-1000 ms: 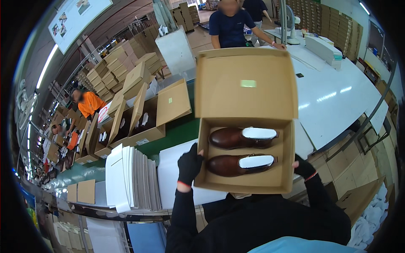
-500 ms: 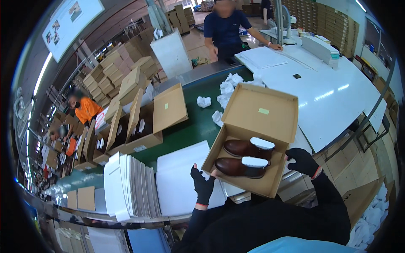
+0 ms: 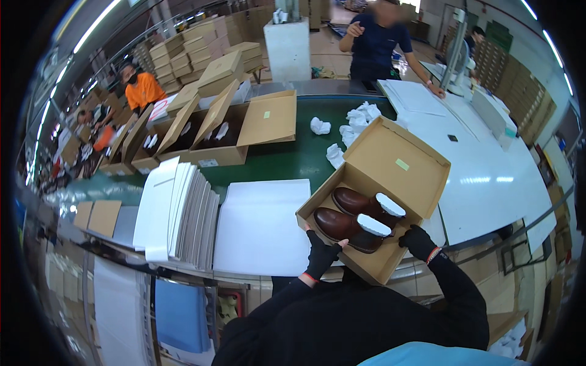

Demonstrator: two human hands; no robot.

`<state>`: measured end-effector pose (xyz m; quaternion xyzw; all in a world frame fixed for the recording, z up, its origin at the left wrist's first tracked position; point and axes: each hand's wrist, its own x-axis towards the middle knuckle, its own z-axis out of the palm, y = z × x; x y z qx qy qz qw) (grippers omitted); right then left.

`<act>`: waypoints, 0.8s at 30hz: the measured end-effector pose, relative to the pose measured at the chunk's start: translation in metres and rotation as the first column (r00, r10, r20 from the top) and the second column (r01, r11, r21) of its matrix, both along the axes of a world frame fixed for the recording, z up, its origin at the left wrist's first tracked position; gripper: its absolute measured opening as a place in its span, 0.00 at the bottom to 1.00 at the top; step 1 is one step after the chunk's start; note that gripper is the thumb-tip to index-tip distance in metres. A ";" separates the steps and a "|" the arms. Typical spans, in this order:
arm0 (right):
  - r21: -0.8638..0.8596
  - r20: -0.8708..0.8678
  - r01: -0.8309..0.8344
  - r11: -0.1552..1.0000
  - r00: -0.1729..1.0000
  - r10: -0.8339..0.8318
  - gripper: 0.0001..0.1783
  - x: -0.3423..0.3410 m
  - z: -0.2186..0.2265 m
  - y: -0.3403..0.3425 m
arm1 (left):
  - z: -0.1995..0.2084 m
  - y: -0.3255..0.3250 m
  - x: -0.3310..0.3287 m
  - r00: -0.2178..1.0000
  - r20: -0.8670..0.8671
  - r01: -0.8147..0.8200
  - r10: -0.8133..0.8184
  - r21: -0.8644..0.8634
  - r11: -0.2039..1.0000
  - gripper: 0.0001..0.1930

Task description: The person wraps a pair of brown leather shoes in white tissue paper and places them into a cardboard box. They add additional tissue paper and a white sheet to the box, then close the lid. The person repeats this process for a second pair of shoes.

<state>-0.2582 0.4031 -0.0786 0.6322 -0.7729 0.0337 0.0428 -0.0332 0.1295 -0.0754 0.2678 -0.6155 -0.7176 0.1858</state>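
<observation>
Tilted between my hands is an open brown cardboard shoebox (image 3: 379,268), its hinged lid (image 3: 421,174) folded back on the far side. A pair of dark brown leather shoes (image 3: 334,224) lies inside, with white paper stuffing (image 3: 373,226) in the openings. My left hand (image 3: 321,255), in a black fingerless glove, is closed on the box's near left edge, thumb at the rim. At the right edge, my right hand (image 3: 419,243), gloved the same way, grips the side wall; its fingertips are partly hidden.
White paper sheets (image 3: 262,229) and a leaning stack of folded sheets (image 3: 177,219) lie to the left. Beyond them, several open shoeboxes (image 3: 223,154) stand on a green conveyor belt (image 3: 281,160) with crumpled paper (image 3: 320,126). A co-worker (image 3: 377,49) stands across, by a white table (image 3: 488,155).
My view has swung, so the surroundings sit differently. The shoebox has turned slightly clockwise, still in both my hands. The co-worker across has raised one hand.
</observation>
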 end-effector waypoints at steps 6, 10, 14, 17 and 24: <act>-0.041 0.082 0.043 0.998 0.996 -0.040 0.11 0.008 0.020 -0.003 | -0.034 -0.009 -0.011 0.999 0.017 0.027 -0.030 0.173 0.985 0.61; 0.063 0.057 0.008 0.998 0.998 -0.012 0.11 0.013 0.037 -0.011 | -0.034 -0.030 -0.023 0.998 -0.013 0.067 -0.066 0.096 0.993 0.53; 0.082 0.079 -0.023 0.996 0.997 0.016 0.11 0.061 0.086 -0.025 | 0.012 -0.075 -0.039 0.983 -0.013 0.183 -0.183 0.020 0.983 0.48; 0.115 0.071 -0.014 0.993 0.997 0.006 0.12 0.080 0.094 -0.034 | 0.042 -0.100 -0.061 0.962 0.005 0.271 -0.272 -0.106 0.957 0.47; 0.091 0.310 0.154 0.984 0.935 -0.175 0.20 0.061 0.009 -0.045 | 0.009 -0.083 -0.082 0.997 0.065 0.080 -0.047 -0.818 0.569 0.44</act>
